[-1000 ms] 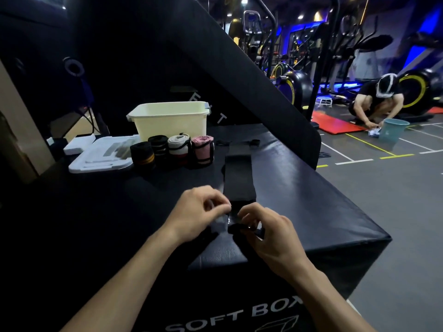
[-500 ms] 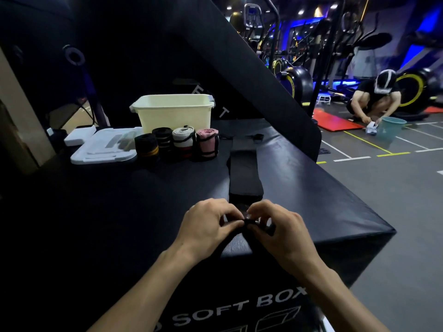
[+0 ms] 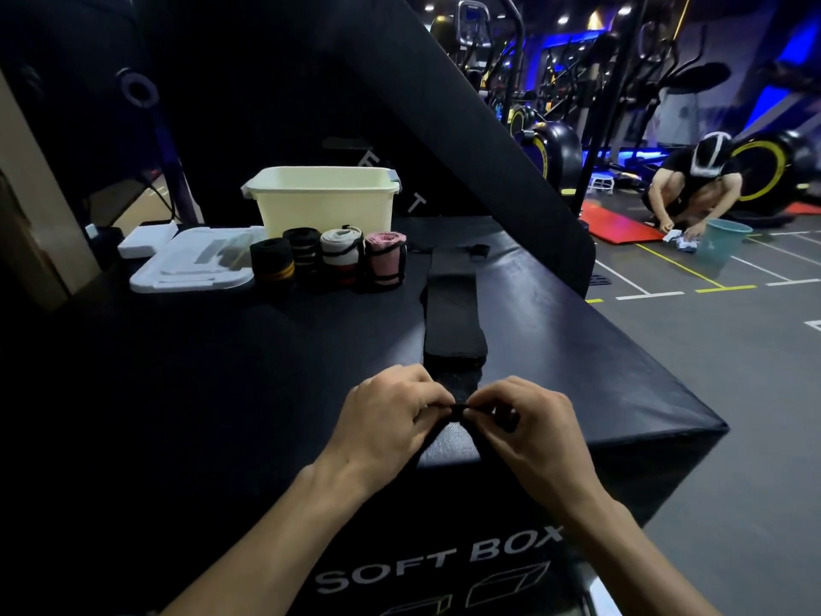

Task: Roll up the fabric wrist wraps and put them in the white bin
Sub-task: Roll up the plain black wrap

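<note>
A long black wrist wrap (image 3: 452,313) lies flat on the black soft box (image 3: 222,371), running away from me. Its near end is pinched between my left hand (image 3: 386,420) and my right hand (image 3: 528,424), fingertips meeting over a small fold at the box's front edge. The white bin (image 3: 324,202) stands at the back of the box. In front of it stand several rolled wraps: a black and yellow roll (image 3: 272,262), a black striped roll (image 3: 304,251), a white roll (image 3: 340,255) and a pink roll (image 3: 385,257).
The bin's white lid (image 3: 186,266) lies flat left of the rolls, with a small white box (image 3: 146,242) behind it. A slanted black pad (image 3: 444,104) rises behind the bin. On the gym floor at right a person (image 3: 693,184) crouches by a teal bucket (image 3: 728,237).
My two hands have come together on the near end of the black wrap, and the end is now folded over between my fingertips. The view has tilted slightly.
</note>
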Demonstrator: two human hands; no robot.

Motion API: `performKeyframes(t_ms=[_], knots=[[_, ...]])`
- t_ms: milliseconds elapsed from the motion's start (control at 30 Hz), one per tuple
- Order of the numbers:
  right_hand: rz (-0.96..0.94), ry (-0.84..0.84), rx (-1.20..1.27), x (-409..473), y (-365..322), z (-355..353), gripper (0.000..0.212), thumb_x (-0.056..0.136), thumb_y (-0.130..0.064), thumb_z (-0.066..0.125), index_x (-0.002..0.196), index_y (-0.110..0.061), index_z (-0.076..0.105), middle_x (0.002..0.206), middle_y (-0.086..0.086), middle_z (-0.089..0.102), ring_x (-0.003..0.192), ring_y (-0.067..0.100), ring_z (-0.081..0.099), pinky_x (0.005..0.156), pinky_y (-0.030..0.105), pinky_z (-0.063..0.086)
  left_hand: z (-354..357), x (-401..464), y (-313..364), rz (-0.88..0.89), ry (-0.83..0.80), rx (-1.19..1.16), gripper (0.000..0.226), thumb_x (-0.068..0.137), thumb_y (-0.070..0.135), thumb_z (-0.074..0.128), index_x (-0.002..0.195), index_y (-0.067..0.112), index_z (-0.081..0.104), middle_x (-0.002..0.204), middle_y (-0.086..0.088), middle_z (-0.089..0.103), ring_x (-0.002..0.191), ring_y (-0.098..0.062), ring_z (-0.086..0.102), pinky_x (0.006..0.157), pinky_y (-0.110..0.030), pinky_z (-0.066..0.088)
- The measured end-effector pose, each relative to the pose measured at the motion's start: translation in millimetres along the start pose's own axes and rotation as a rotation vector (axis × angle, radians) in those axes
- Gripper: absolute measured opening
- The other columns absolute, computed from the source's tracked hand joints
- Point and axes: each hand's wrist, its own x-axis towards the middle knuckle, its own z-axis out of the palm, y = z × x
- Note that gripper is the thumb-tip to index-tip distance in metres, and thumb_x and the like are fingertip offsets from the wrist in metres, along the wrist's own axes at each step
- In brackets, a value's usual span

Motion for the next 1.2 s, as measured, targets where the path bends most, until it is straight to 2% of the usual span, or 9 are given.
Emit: performKeyframes(t_ms=[133, 267, 400, 567, 767, 867, 1000, 1100, 1200], knots=[[-0.009, 0.025, -0.049, -2, -2, 3, 0.02, 0.076, -0.019, 0.088, 0.089, -0.029, 0.076, 0.081, -0.016, 0.066, 0.067, -0.001, 0.054, 0.063, 0.023, 0.051, 2, -1, 0, 0.062, 0.046, 0.05, 0.028, 0.09, 0.049, 0.054, 0.096, 0.034, 0.076, 0.09, 0.014, 0.067, 0.083, -0.009, 0.062, 0.062, -0.037, 0.056], [0.011, -0.012, 0.012, -1, -6, -1, 0.012, 0.081, -0.022, 0.084, 0.085, -0.029, 0.074, 0.08, -0.015, 0.064, 0.068, 0.005, 0.059, 0.063, 0.024, 0.05, -1, 1, -4, -0.046, -0.003, -0.073, 0.011, 0.086, 0.042, 0.073, 0.094, 0.035, 0.078, 0.089, 0.018, 0.069, 0.082, -0.003, 0.065, 0.072, -0.038, 0.056], [0.085, -0.022, 0.032, -1, -10, -5, 0.009, 0.084, -0.027, 0.08, 0.078, -0.027, 0.073, 0.082, -0.015, 0.062, 0.073, 0.004, 0.062, 0.066, 0.019, 0.048, -5, 6, -5, -0.099, -0.084, -0.143, 0.01, 0.083, 0.043, 0.078, 0.093, 0.04, 0.076, 0.086, 0.021, 0.069, 0.08, -0.001, 0.065, 0.074, -0.037, 0.056], [0.169, -0.066, -0.012, 4, -13, -3, 0.023, 0.084, -0.03, 0.08, 0.067, -0.031, 0.064, 0.082, -0.012, 0.058, 0.077, 0.001, 0.059, 0.066, 0.008, 0.04, -9, 11, -4, -0.147, -0.162, -0.157, 0.008, 0.083, 0.04, 0.08, 0.088, 0.043, 0.075, 0.087, 0.02, 0.068, 0.082, -0.001, 0.065, 0.077, -0.037, 0.056], [0.341, -0.197, -0.053, 21, -18, -5, 0.025, 0.082, -0.035, 0.077, 0.062, -0.028, 0.064, 0.084, -0.009, 0.058, 0.077, -0.001, 0.056, 0.063, 0.013, 0.039, -10, 11, -2, -0.154, -0.158, -0.153, 0.009, 0.082, 0.04, 0.082, 0.089, 0.041, 0.077, 0.085, 0.017, 0.068, 0.081, -0.001, 0.065, 0.076, -0.037, 0.056], [0.402, -0.262, -0.078, 31, -21, -6, 0.026, 0.08, -0.032, 0.076, 0.058, -0.022, 0.065, 0.069, -0.006, 0.061, 0.064, -0.003, 0.056, 0.055, 0.014, 0.04, -11, 10, 1, -0.076, -0.14, -0.094, 0.011, 0.085, 0.042, 0.075, 0.096, 0.04, 0.076, 0.086, 0.017, 0.068, 0.082, -0.002, 0.064, 0.075, -0.035, 0.055], [0.447, -0.325, -0.062, 37, -20, -7, 0.031, 0.079, -0.028, 0.076, 0.053, -0.017, 0.063, 0.051, -0.004, 0.058, 0.049, -0.006, 0.052, 0.045, 0.013, 0.038, -12, 9, 6, 0.028, -0.135, 0.122, 0.014, 0.094, 0.047, 0.065, 0.101, 0.039, 0.074, 0.098, 0.015, 0.066, 0.093, -0.006, 0.055, 0.078, -0.036, 0.052], [0.45, -0.329, -0.032, 36, -17, -6, 0.027, 0.078, -0.027, 0.075, 0.057, -0.012, 0.066, 0.049, -0.005, 0.056, 0.045, -0.002, 0.049, 0.043, 0.015, 0.034, -9, 7, 8, 0.089, -0.087, 0.191, 0.014, 0.092, 0.045, 0.066, 0.093, 0.034, 0.075, 0.092, 0.013, 0.066, 0.087, -0.01, 0.057, 0.063, -0.031, 0.048], [0.437, -0.305, -0.014, 36, -15, -7, 0.026, 0.078, -0.028, 0.077, 0.059, -0.014, 0.068, 0.05, -0.007, 0.059, 0.049, -0.003, 0.052, 0.048, 0.015, 0.038, -6, 8, 8, 0.115, -0.051, 0.263, 0.016, 0.085, 0.044, 0.063, 0.08, 0.032, 0.071, 0.079, 0.013, 0.062, 0.073, -0.011, 0.058, 0.051, -0.022, 0.034]])
